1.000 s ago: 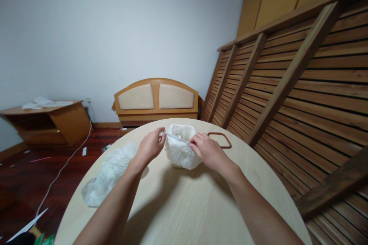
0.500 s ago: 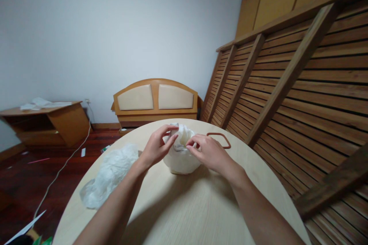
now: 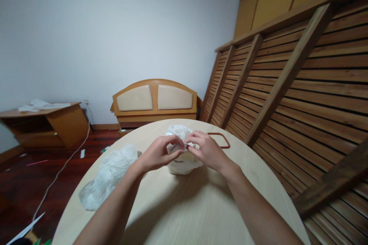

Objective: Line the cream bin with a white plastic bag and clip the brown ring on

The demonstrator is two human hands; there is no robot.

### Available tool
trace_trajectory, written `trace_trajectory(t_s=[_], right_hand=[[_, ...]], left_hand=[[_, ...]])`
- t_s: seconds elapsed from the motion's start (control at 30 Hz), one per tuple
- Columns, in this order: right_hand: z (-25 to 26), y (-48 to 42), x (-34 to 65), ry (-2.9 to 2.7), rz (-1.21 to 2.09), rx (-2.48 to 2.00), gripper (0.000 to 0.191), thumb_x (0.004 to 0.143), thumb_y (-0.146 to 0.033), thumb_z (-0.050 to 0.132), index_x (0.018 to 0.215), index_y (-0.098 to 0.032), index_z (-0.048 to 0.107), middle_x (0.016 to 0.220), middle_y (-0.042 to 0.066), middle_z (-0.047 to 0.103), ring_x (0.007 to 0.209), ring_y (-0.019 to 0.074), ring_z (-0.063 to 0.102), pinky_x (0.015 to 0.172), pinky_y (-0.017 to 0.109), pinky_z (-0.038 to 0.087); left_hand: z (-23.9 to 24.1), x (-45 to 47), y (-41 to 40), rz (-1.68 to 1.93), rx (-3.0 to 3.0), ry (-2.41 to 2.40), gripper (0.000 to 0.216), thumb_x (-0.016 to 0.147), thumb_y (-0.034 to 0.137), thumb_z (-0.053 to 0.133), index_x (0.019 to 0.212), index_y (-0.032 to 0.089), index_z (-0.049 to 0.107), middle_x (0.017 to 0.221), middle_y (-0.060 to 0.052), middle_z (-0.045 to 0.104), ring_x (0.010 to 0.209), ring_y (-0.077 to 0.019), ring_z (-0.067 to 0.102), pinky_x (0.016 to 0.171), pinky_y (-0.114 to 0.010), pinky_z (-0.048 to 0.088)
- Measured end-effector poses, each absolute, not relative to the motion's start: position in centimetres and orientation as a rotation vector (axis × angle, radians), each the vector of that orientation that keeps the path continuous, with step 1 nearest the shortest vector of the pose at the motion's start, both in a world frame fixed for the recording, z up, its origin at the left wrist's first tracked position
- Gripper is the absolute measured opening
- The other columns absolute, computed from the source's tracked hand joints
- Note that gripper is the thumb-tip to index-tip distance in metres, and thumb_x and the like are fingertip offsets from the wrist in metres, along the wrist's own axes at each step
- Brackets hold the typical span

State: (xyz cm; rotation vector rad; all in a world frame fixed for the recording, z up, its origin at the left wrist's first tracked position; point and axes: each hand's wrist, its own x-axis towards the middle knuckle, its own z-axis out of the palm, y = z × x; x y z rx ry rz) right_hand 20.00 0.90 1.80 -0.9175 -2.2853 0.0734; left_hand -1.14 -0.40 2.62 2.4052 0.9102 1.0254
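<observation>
A small white plastic bag (image 3: pixel 181 166) with something inside stands near the far edge of a round pale wooden table (image 3: pixel 184 206). My left hand (image 3: pixel 159 154) and my right hand (image 3: pixel 205 150) meet over its top, fingers pinched on the gathered plastic of its mouth. The two hands nearly touch each other. What the bag holds is hidden by the plastic and my fingers.
A crumpled clear plastic bag (image 3: pixel 107 174) lies on the table's left. A reddish-brown rounded-rectangle ring (image 3: pixel 220 139) lies behind my right hand. Wooden slatted frames (image 3: pixel 287 84) lean at the right. A headboard (image 3: pixel 155 101) and a low cabinet (image 3: pixel 46 124) stand by the wall.
My hands came together from the bag's two sides to its middle, gathering the open mouth shut. The bag looks flatter and more bunched than before.
</observation>
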Motion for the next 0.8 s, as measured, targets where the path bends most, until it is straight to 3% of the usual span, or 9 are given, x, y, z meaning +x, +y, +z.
trace_trajectory(t_s=[0.07, 0.23, 0.43, 0.57, 0.67, 0.8], right_hand=[[1.9, 0.8, 20.1, -2.286, 0.02, -0.939, 0.015, 0.09, -0.013, 0.065, 0.099, -0.021, 0.073, 0.101, 0.005, 0.07, 0.101, 0.0207, 0.062, 0.09, 0.034, 0.046], [2.3, 0.1, 20.0, -2.304, -0.12, -0.807, 0.015, 0.087, -0.011, 0.067, 0.096, -0.022, 0.072, 0.102, 0.004, 0.069, 0.102, 0.0216, 0.06, 0.092, 0.036, 0.046], [2.6, -0.9, 19.2, -2.34, -0.229, -0.549, 0.012, 0.088, -0.013, 0.068, 0.096, -0.02, 0.071, 0.099, 0.005, 0.071, 0.091, 0.0209, 0.063, 0.082, 0.036, 0.047], [2.2, -1.4, 18.4, -2.386, -0.228, -0.467, 0.009, 0.091, -0.018, 0.066, 0.097, -0.021, 0.073, 0.096, 0.004, 0.073, 0.087, 0.0195, 0.065, 0.077, 0.033, 0.049], [1.6, -1.6, 17.7, -2.422, -0.204, -0.439, 0.01, 0.092, -0.019, 0.066, 0.098, -0.021, 0.074, 0.094, 0.003, 0.073, 0.086, 0.0181, 0.066, 0.077, 0.03, 0.05], [1.2, -1.8, 17.2, -2.478, -0.199, -0.444, 0.01, 0.092, -0.018, 0.067, 0.098, -0.021, 0.074, 0.095, 0.003, 0.074, 0.087, 0.0179, 0.067, 0.077, 0.029, 0.051]], left_hand=[[2.7, -1.3, -0.2, 1.087, 2.314, 0.993, 0.021, 0.092, 0.037, 0.058, 0.094, 0.018, 0.066, 0.086, -0.006, 0.075, 0.076, -0.0169, 0.069, 0.053, -0.02, 0.047], [1.5, -2.5, 1.9, 1.289, 2.121, 1.345, 0.027, 0.096, 0.04, 0.051, 0.105, 0.019, 0.064, 0.079, -0.006, 0.076, 0.074, -0.0196, 0.072, 0.065, -0.027, 0.053], [0.3, -2.9, 3.2, 1.21, 2.072, 1.475, 0.038, 0.096, 0.039, 0.047, 0.123, 0.02, 0.066, 0.101, -0.009, 0.078, 0.094, -0.0223, 0.073, 0.077, -0.029, 0.053], [0.4, -2.4, 3.1, 1.178, 2.079, 1.373, 0.041, 0.096, 0.044, 0.049, 0.122, 0.02, 0.069, 0.114, -0.01, 0.075, 0.096, -0.0225, 0.071, 0.084, -0.031, 0.053], [0.2, -2.4, 3.0, 1.155, 2.096, 1.404, 0.044, 0.088, 0.048, 0.062, 0.12, 0.019, 0.069, 0.102, -0.009, 0.077, 0.085, -0.0218, 0.071, 0.076, -0.03, 0.053], [-0.2, -2.7, 3.1, 1.169, 2.083, 1.391, 0.042, 0.079, 0.037, 0.071, 0.116, 0.017, 0.068, 0.09, -0.006, 0.076, 0.077, -0.0197, 0.07, 0.07, -0.028, 0.051]])
